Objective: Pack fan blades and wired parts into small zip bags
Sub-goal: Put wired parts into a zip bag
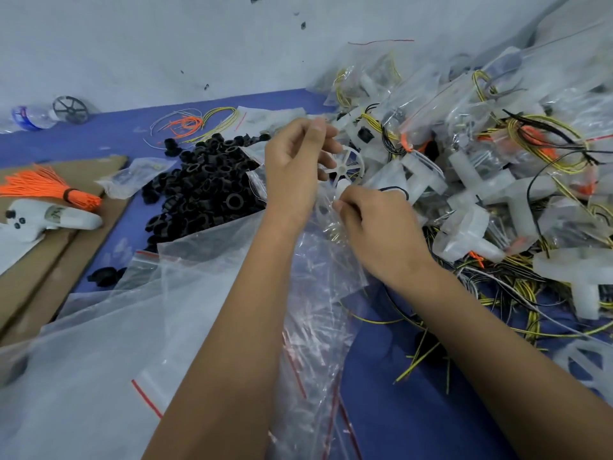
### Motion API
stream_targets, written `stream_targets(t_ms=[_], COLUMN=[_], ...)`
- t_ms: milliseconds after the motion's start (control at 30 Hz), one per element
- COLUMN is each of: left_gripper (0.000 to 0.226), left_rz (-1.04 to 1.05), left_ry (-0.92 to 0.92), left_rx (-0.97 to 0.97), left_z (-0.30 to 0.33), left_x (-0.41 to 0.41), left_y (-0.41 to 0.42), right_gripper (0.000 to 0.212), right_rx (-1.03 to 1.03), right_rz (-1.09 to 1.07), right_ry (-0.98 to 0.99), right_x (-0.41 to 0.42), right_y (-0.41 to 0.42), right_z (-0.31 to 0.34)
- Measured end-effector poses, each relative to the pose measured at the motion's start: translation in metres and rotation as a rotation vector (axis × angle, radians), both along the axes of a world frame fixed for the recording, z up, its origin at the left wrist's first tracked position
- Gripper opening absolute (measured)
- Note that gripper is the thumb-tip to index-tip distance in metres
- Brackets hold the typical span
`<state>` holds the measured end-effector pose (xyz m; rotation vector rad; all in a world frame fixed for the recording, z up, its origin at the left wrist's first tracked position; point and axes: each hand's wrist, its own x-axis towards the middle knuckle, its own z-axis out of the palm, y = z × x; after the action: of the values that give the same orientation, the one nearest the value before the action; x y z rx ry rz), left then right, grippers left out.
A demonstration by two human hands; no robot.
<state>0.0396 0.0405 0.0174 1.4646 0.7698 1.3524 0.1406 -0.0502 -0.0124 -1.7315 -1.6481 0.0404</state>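
My left hand point(295, 164) is raised over the blue table, its fingers curled round the rim of a white spoked wheel part point(348, 166). Just below it, my right hand point(374, 227) pinches the mouth of a small clear zip bag point(323, 224). More empty zip bags with red seal strips point(311, 343) lie under my forearms. To the right rises a heap of filled bags point(464, 127) holding white plastic blade parts and yellow, black and orange wires. Loose white T-shaped parts and wires point(517, 260) spread beside it.
A pile of black plastic rings point(205, 180) sits left of my hands. Cardboard point(39, 260) at the left carries an orange wire bundle point(46, 189) and a white tool point(49, 219). Large clear plastic sheeting point(99, 360) covers the near left. A water bottle point(31, 117) lies by the wall.
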Motion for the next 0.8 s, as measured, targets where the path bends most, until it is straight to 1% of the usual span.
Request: stream_targets(t_ms=[100, 267, 367, 400, 433, 500, 567, 700, 800], left_gripper=[0.027, 0.029, 0.033, 0.035, 0.037, 0.039, 0.040, 0.047, 0.060], left_rz=[0.010, 0.049, 0.088, 0.084, 0.071, 0.031, -0.010, -0.058, -0.098], left_ry=[-0.007, -0.070, -0.068, -0.063, -0.055, -0.026, 0.022, 0.148, 0.240], left_rx=[0.013, 0.022, 0.052, 0.054, 0.049, 0.028, -0.012, -0.046, -0.012], left_z=[0.000, 0.002, 0.004, 0.003, 0.002, -0.004, -0.014, -0.025, -0.025], left_x=[-0.002, 0.001, 0.005, 0.006, 0.007, 0.009, 0.011, 0.013, 0.013], left_y=[0.002, 0.002, 0.003, 0.004, 0.004, 0.004, 0.001, -0.002, -0.002], right_gripper=[0.025, 0.014, 0.010, 0.010, 0.015, 0.027, 0.035, 0.039, 0.036], right_rx=[0.025, 0.030, 0.010, -0.005, -0.032, -0.138, -0.290, -0.589, -0.639], right_rz=[0.025, -0.003, -0.038, -0.034, -0.026, 0.010, 0.081, 0.181, 0.221], right_ry=[-0.028, 0.096, 0.218, 0.247, 0.252, 0.237, 0.242, 0.188, 0.277], right_x=[0.009, 0.023, 0.036, 0.042, 0.047, 0.056, 0.063, 0.074, 0.078], right_y=[0.003, 0.009, 0.015, 0.018, 0.020, 0.021, 0.020, 0.021, 0.019], right_z=[0.007, 0.033, 0.050, 0.055, 0.058, 0.063, 0.066, 0.068, 0.065])
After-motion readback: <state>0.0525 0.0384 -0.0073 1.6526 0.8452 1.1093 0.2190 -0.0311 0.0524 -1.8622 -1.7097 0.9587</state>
